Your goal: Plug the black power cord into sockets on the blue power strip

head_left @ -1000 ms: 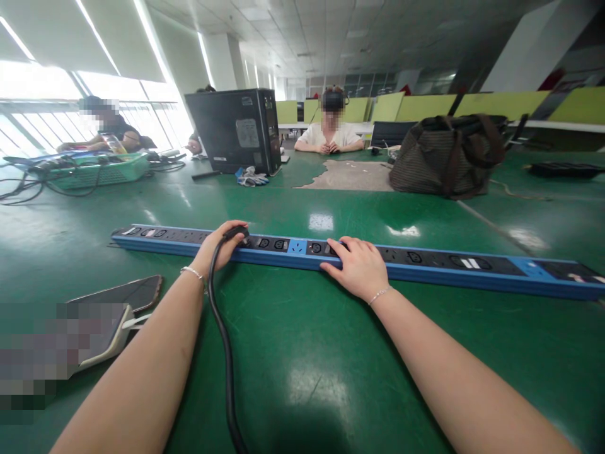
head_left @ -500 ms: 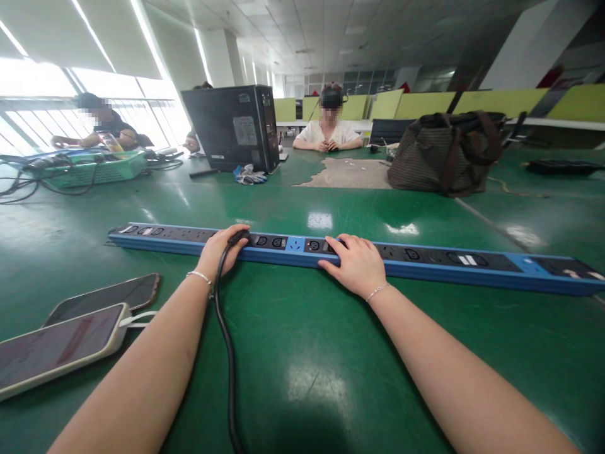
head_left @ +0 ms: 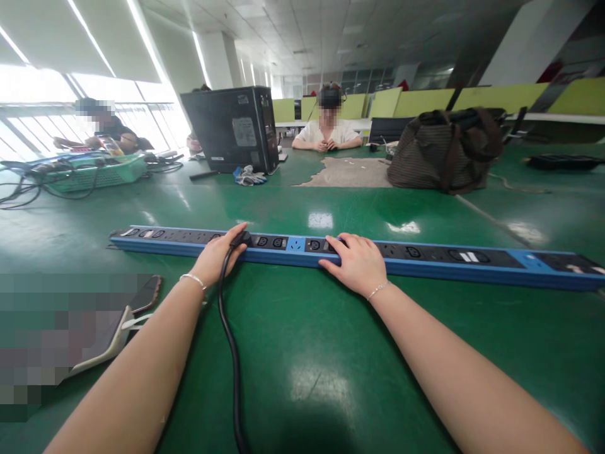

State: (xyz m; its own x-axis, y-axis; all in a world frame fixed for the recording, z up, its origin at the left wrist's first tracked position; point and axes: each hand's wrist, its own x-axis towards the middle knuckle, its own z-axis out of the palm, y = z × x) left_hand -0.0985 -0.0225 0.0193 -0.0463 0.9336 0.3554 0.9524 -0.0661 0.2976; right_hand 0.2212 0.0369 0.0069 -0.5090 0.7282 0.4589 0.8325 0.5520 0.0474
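Observation:
A long blue power strip (head_left: 296, 244) with a black top and rows of sockets lies across the green table. My left hand (head_left: 220, 255) is closed on a black power plug (head_left: 242, 239) at the strip's top, left of the blue socket section. From the plug a thick black cord (head_left: 231, 343) runs down toward me. How deep the plug sits in its socket is hidden by my fingers. My right hand (head_left: 357, 261) grips the strip right of its middle, fingers over the top and thumb along the near side. Some sockets are covered by this hand.
Two phones (head_left: 147, 293), largely blurred out, lie left of my left forearm with a white cable. Farther back are a green basket (head_left: 101, 173) of cables, a black computer case (head_left: 227, 129), gloves (head_left: 250, 176) and a brown bag (head_left: 444, 151). Two people sit beyond.
My left hand has shifted slightly, its wrist moving a little left, and more of the plug shows. The cord's lower part has swung slightly right. My right hand stays on the strip.

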